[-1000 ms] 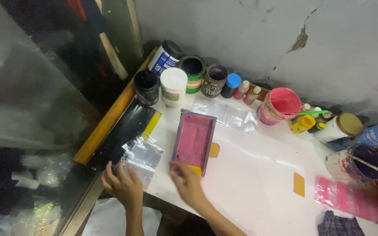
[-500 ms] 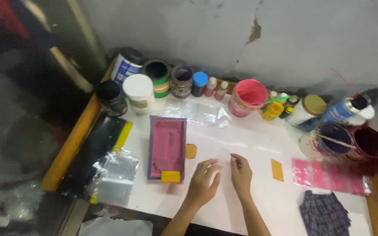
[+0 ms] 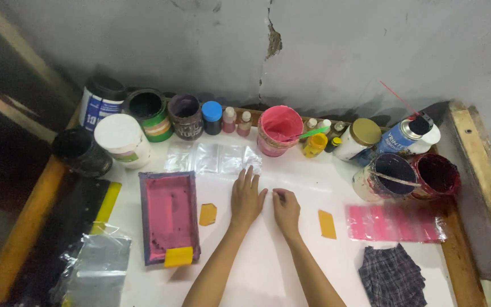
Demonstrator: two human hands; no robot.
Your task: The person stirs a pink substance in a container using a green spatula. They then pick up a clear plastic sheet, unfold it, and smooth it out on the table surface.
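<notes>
1. The left hand (image 3: 246,199) lies flat, palm down, on the white table top (image 3: 291,267), fingers straight and slightly spread, holding nothing; its fingertips sit just short of the clear plastic bags (image 3: 214,158).
2. The right hand (image 3: 286,207) rests just beside it, fingers curled in with the tips pinched together (whether something tiny sits between them cannot be told).
3. The clear plastic bags lie flat near the back of the table, in front of the row of pots.
4. Left of the hands sits a small printing screen frame (image 3: 169,216), pink with ink inside, a yellow tape piece (image 3: 178,257) at its near end.
5. An orange tape patch (image 3: 207,214) lies between the frame and the left hand; another orange patch (image 3: 327,224) lies right of the right hand.
6. Along the cracked wall stand ink pots: a white-lidded tub (image 3: 121,140), a green-banded can (image 3: 148,112), a pink cup (image 3: 280,129), a gold-lidded jar (image 3: 359,138) and a spray can (image 3: 407,134).
7. At the right lie a pink plastic sheet (image 3: 394,223) and a checked cloth (image 3: 393,278).
</notes>
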